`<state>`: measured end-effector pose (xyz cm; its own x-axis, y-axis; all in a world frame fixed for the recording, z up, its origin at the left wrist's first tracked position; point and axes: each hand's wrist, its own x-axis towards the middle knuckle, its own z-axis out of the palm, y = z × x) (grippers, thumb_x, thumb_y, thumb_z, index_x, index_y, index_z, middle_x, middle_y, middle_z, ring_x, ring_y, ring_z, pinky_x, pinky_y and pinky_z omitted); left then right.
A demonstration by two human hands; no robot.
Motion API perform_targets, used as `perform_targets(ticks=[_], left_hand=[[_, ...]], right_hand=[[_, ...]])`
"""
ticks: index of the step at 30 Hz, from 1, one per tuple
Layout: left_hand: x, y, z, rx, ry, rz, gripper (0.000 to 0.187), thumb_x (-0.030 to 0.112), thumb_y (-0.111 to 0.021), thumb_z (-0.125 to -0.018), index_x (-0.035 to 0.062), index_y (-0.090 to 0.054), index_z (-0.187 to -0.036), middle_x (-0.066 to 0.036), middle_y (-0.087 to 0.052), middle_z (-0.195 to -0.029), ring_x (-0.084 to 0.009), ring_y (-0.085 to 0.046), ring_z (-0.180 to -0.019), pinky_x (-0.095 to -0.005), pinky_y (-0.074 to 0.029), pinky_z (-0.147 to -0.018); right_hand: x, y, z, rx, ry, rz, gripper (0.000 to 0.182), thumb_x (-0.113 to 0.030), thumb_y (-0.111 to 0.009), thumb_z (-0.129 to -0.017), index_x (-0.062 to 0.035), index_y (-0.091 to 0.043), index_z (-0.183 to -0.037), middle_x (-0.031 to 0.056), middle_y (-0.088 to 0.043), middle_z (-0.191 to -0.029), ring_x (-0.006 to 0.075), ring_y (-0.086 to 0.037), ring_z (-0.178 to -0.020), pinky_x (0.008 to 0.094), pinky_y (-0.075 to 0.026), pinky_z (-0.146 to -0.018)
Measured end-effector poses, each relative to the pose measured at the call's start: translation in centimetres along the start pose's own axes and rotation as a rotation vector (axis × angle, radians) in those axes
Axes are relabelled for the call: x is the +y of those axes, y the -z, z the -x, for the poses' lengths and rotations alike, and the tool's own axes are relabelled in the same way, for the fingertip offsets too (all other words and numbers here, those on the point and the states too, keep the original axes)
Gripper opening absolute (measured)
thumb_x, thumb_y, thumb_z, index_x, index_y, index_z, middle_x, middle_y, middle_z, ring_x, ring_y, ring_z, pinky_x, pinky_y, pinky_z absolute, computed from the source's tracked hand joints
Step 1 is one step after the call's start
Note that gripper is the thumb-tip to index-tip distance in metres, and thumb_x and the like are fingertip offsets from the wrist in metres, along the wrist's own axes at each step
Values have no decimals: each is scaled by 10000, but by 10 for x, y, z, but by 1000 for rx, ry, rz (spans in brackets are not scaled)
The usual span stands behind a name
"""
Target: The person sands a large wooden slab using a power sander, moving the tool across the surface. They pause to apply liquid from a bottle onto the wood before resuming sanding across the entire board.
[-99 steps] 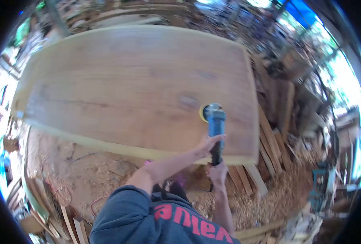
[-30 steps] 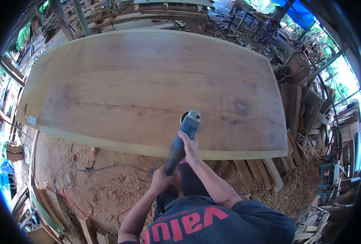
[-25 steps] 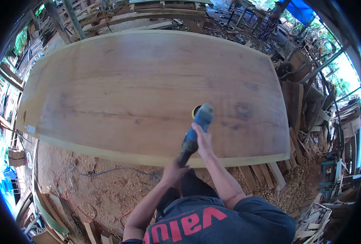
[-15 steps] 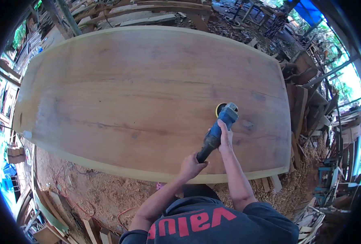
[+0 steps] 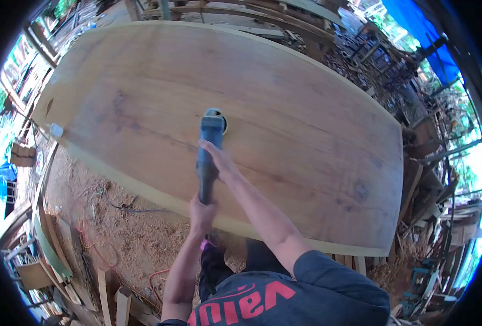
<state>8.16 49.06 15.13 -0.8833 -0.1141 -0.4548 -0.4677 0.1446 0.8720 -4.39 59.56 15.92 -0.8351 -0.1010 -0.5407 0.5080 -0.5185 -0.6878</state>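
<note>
Gripped in both hands, a blue angle grinder fitted with a yellow sanding disc is pressed flat against a large wooden slab, well in from the slab's near edge and toward its left half. The left hand is clenched around the tail of the tool's dark handle, just over the pale near edge of the slab, while the right hand is wrapped over the blue body closer to the disc, its fingers closed on the housing. Half a second earlier the disc was being worked near the dark knot on the right part of the slab; it has since been swept leftward across the grain to the middle-left area, which suggests that sanding is being carried on in broad passes rather than finished. Below the slab's near edge, sawdust-strewn ground is seen, crossed by a dark power cable and a red cord. Stacked timber offcuts are piled beyond the slab's right end, and a blue tarpaulin is stretched above its far right corner.
</note>
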Motion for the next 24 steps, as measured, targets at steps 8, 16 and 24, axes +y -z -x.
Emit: perform_targets(ticks=[8, 16, 24], left_hand=[[37, 41, -37, -44, 12, -95, 135, 114, -644, -716, 30, -559, -780, -24, -559, -589, -112, -558, -501, -283, -443, -466], [20, -82, 10, -261, 26, -206, 297, 191, -680, -700, -2, -616, -917, -110, -624, -696, -193, -633, -688, -365, -486, -625], [27, -118, 79, -542, -78, -416, 374, 256, -709, -702, 24, -608, -979, -203, -654, -823, -372, -647, -831, -423, -486, -749]], right_hand=[[-12, -43, -36, 19, 12, -10, 436, -408, -766, -726, -75, -563, -920, 57, -570, -712, 178, -579, -541, 334, -492, -478], [-59, 92, 41, 176, 63, -90, 414, -372, -754, -760, -53, -558, -937, 80, -589, -717, 204, -615, -580, 348, -521, -523], [-49, 185, 147, 381, 25, -321, 456, -358, -735, -772, -41, -498, -998, 130, -612, -791, 256, -646, -690, 398, -561, -626]])
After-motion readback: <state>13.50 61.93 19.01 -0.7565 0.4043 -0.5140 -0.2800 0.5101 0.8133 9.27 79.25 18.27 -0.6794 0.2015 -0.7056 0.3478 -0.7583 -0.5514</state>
